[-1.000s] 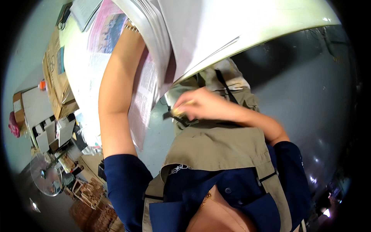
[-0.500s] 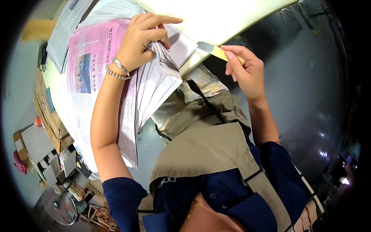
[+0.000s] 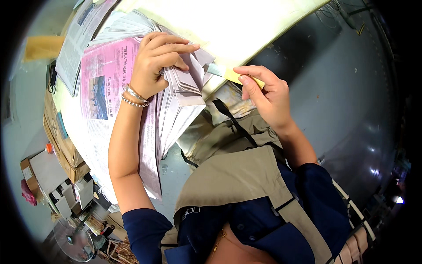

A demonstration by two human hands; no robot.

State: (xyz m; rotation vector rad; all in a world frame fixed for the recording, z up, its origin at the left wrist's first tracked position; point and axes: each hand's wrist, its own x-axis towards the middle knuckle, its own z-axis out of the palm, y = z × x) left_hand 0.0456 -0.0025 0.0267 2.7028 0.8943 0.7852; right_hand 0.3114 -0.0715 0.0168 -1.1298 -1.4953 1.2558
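newspaper (image 3: 110, 61) left of folded papers (image 3: 185, 83)

Close head-worn fisheye view, downward over left hand (image 3: 154, 61) and right hand (image 3: 269, 93)

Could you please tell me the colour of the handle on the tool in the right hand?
The handle is yellow, as the head view shows best.
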